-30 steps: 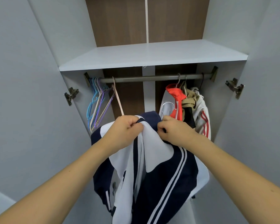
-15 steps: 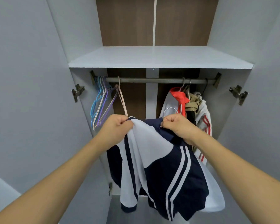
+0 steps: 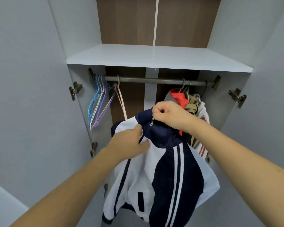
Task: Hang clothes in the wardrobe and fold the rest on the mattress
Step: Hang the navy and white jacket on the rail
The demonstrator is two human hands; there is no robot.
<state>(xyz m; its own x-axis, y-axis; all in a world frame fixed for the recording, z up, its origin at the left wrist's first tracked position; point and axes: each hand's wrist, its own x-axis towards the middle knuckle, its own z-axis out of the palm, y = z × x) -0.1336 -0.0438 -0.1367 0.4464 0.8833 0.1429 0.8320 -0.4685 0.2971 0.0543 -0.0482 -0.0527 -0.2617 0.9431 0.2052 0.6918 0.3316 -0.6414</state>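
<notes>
Crowding rail (image 3: 154,80) | empty hangers (image 3: 102,102) left | hung clothes (image 3: 193,105) right

My right hand (image 3: 168,116) pinches the navy collar of the navy-and-white jacket (image 3: 164,174), holding it up below the rail (image 3: 147,80). My left hand (image 3: 129,145) rests, fingers extended, on its white shoulder. Empty hangers (image 3: 100,102) hang at left, hung clothes (image 3: 192,105) at right.

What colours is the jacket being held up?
Navy and white jacket, with white stripes down the navy sleeve; head view.
</notes>
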